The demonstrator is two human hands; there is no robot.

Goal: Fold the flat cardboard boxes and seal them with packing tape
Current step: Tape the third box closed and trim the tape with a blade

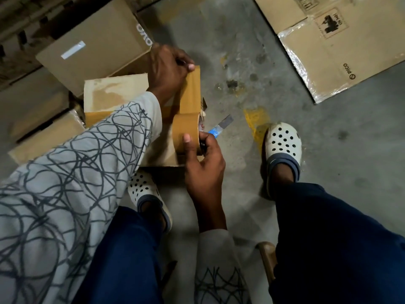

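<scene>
A small cardboard box stands on the floor between my feet. A strip of brown tape runs from its far edge back to the roll of brown packing tape. My left hand pinches the strip's far end at the box's far edge. My right hand grips the roll, thumb on its outer face. A blue-handled cutter sticks out past the roll by my right fingers; how it is held is hidden.
A larger closed box lies behind the small one, and more cardboard lies to the left. A flat taped box lies at the far right. My feet in white clogs stand on the grey concrete floor.
</scene>
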